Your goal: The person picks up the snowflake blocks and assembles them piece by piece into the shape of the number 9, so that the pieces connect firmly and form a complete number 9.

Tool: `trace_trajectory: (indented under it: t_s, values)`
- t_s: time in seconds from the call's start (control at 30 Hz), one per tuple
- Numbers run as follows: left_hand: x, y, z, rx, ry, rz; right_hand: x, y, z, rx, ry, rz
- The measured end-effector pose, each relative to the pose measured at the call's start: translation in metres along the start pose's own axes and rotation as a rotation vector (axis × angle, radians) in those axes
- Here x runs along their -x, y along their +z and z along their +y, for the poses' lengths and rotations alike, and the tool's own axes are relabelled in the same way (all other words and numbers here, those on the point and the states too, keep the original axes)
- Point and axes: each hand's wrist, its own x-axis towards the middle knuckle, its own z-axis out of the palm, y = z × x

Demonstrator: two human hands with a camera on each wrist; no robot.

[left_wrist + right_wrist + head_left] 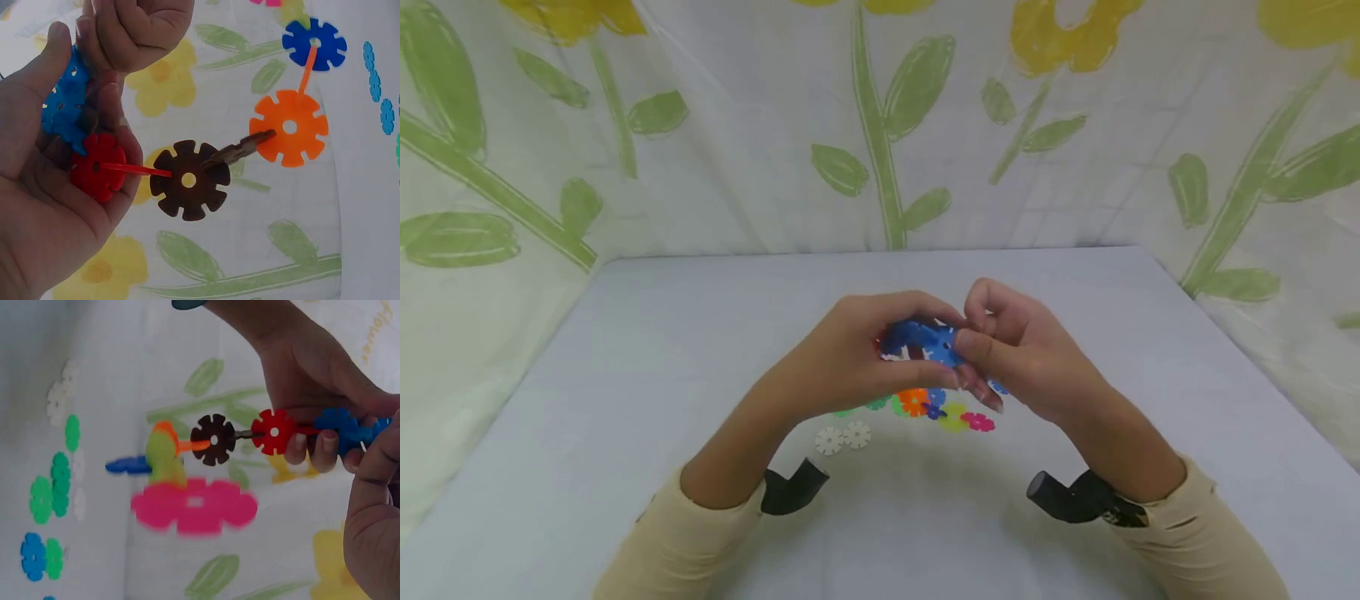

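Above the smooth pale table, two bare hands grip a dangling chain of notched discs.

The left hand has its thumb and curled fingers clamped around glossy blue discs at the chain's upper end; the right hand pinches the same pieces between thumb and fingers. Thin, plastic-looking and petal-edged, the discs are slotted crosswise, some face-on, others edge-on. A red disc touches the left hand; beyond it hang a dark brown disc, an orange disc, a deep blue disc, a yellow-green disc and a pink disc, the last two blurred in the right wrist view. White discs and green discs lie flat on the table, before a wrinkled, flower-patterned sheet.
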Motion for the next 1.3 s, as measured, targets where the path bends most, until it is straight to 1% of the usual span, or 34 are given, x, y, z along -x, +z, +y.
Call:
trace_trajectory:
  t_s: [0.07,0.17,0.2,0.27,0.33,0.4,0.43,0.5,0.57,0.63,0.7,0.77,0.87,1.0,1.07,1.13,1.17,1.2,1.3]
  values:
    - [0.000,0.000,-0.002,0.001,-0.014,0.010,0.001,-0.003,0.001,0.054,0.005,0.032]
    - [0.001,-0.003,-0.002,-0.017,-0.050,0.035,0.000,-0.010,0.004,0.180,0.013,0.091]
    - [0.002,-0.005,-0.001,-0.022,-0.061,0.038,-0.001,-0.014,0.007,0.243,0.022,0.100]
    - [0.003,-0.009,0.001,-0.039,-0.077,0.043,-0.004,-0.023,0.015,0.417,0.089,0.091]
    - [0.004,-0.012,0.003,-0.053,-0.080,0.039,-0.006,-0.031,0.027,0.608,0.173,0.020]
    - [0.005,-0.014,0.004,-0.054,-0.073,0.033,-0.007,-0.036,0.042,0.810,0.291,-0.088]
    - [0.006,-0.015,0.004,-0.057,-0.071,0.030,-0.008,-0.038,0.048,0.892,0.341,-0.148]
    - [0.006,-0.016,0.004,-0.062,-0.065,0.023,-0.008,-0.038,0.060,1.002,0.418,-0.248]
    - [0.006,-0.016,0.004,-0.063,-0.058,0.016,-0.008,-0.038,0.070,1.076,0.474,-0.316]
    - [0.006,-0.015,0.004,-0.061,-0.054,0.011,-0.008,-0.037,0.076,1.112,0.504,-0.349]
    - [0.005,-0.015,0.004,-0.054,-0.053,0.005,-0.007,-0.036,0.080,1.139,0.523,-0.359]
    - [0.004,-0.014,0.004,-0.050,-0.050,0.000,-0.006,-0.035,0.082,1.139,0.528,-0.350]
    - [0.004,-0.015,0.005,-0.054,-0.044,-0.005,-0.005,-0.036,0.082,1.138,0.541,-0.362]
    - [0.004,-0.016,0.006,-0.086,-0.046,-0.005,-0.006,-0.038,0.079,1.089,0.586,-0.392]
    - [0.005,-0.016,0.005,-0.098,-0.048,0.003,-0.007,-0.039,0.073,1.039,0.585,-0.368]
    - [0.005,-0.017,0.005,-0.101,-0.048,0.013,-0.008,-0.040,0.065,0.967,0.537,-0.310]
    - [0.005,-0.017,0.005,-0.104,-0.046,0.020,-0.008,-0.040,0.059,0.938,0.487,-0.271]
    - [0.005,-0.017,0.005,-0.103,-0.045,0.027,-0.008,-0.040,0.053,0.917,0.417,-0.227]
    - [0.005,-0.018,0.004,-0.111,-0.059,0.051,-0.007,-0.037,0.033,0.883,0.169,-0.087]
